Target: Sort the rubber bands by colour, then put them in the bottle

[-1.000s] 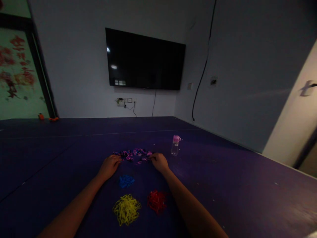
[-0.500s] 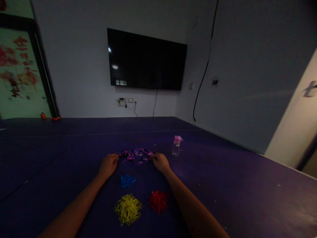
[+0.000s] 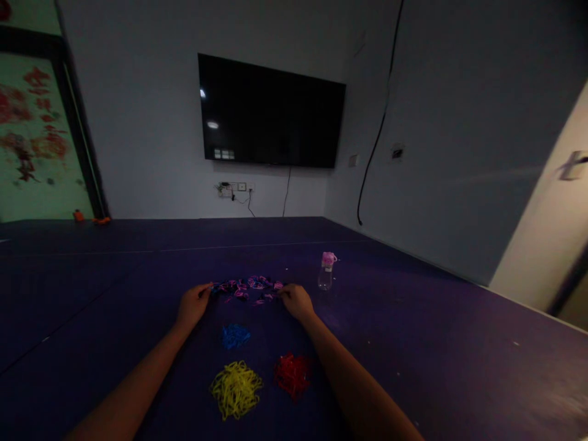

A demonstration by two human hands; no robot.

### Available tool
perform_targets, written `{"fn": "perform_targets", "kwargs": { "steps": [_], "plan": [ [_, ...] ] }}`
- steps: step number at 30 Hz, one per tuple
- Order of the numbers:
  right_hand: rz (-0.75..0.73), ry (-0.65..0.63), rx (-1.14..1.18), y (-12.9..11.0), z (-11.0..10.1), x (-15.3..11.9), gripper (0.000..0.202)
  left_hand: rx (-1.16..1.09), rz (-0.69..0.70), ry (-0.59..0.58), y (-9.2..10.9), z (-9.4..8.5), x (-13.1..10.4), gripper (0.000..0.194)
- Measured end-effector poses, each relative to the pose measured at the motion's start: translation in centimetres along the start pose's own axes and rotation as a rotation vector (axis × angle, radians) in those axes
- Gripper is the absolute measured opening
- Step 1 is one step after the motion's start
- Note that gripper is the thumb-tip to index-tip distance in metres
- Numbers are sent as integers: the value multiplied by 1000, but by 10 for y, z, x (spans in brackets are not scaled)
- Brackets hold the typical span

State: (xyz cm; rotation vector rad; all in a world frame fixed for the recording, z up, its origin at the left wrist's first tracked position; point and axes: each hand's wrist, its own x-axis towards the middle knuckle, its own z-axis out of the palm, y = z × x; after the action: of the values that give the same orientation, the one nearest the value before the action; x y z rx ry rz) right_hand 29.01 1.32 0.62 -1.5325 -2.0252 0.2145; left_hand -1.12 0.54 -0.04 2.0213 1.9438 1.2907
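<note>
A spread pile of pink, blue and black rubber bands [image 3: 248,286] lies on the dark purple surface [image 3: 386,343] between my hands. My left hand [image 3: 193,306] is at the pile's left end, thumb and fingertips pinched together; anything between them is too small to make out. At the right end, my right hand [image 3: 297,301] also has its fingertips closed beside the bands, and what they grip is hidden. Nearer to me sit a small blue pile of rubber bands [image 3: 236,336], a yellow pile of rubber bands [image 3: 236,390] and a red pile of rubber bands [image 3: 293,375].
A clear bottle with a pink lid [image 3: 326,275] stands just right of my right hand. Small orange objects [image 3: 101,220] lie far left near the door. A television [image 3: 273,113] hangs on the wall, and a black cable [image 3: 374,150] dangles at the right.
My left hand has moved a little left, away from the middle of the mixed pile. The right hand stays about where it was.
</note>
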Motion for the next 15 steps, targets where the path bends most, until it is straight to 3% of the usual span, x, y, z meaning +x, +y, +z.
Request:
{"fn": "perform_targets", "kwargs": {
  "steps": [9, 12, 15],
  "plan": [
    [9, 4, -13, 1, 1, 1, 30, 84, -49, 148, -8, -5, 1, 29],
    [8, -1, -4, 0, 1, 0, 30, 107, 23, 156, -4, -4, 1, 30],
    [5, -4, 1, 0, 2, 1, 30, 116, 139, 74, 3, -3, -1, 29]
  ]
}}
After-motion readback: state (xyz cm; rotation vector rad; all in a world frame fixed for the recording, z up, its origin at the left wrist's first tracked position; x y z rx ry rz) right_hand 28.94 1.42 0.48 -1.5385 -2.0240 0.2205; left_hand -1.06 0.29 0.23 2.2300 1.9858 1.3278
